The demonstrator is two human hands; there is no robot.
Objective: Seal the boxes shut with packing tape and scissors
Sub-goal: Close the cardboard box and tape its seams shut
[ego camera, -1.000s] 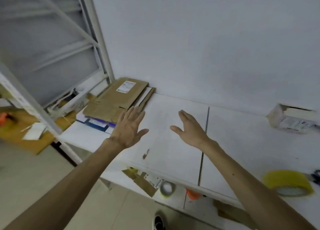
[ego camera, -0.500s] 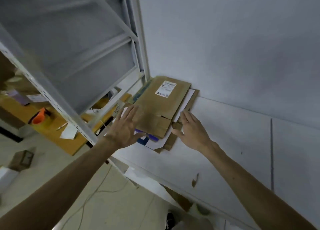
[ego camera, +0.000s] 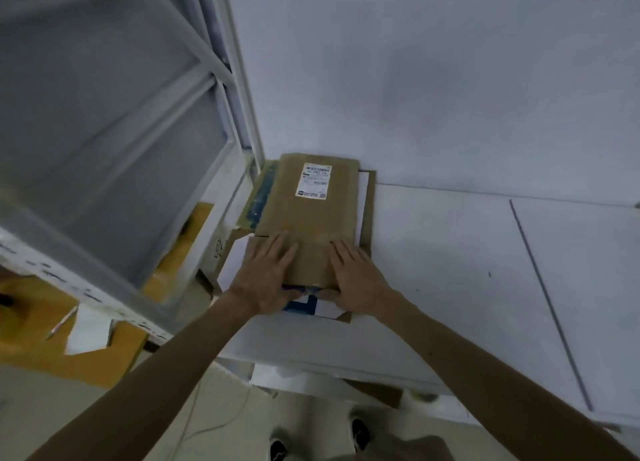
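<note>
white table (ego camera: 450, 252), hands (ego camera: 265, 282) (ego camera: 358, 280) hiding edge of flattened box (ego camera: 311, 225).

— Where do we have our hands?
— Our left hand (ego camera: 266, 277) and our right hand (ego camera: 358, 278) both lie flat, fingers straight, on the near end of the top flattened box (ego camera: 308, 218).
— And what do we see beneath it?
— A stack (ego camera: 371, 211) of more flat cardboard and white sheets, in the table (ego camera: 450, 270) corner against the wall (ego camera: 415, 79). A white label (ego camera: 313, 180) sits at the box's far end. The grey shelving frame (ego camera: 239, 79) stands just to our left.
</note>
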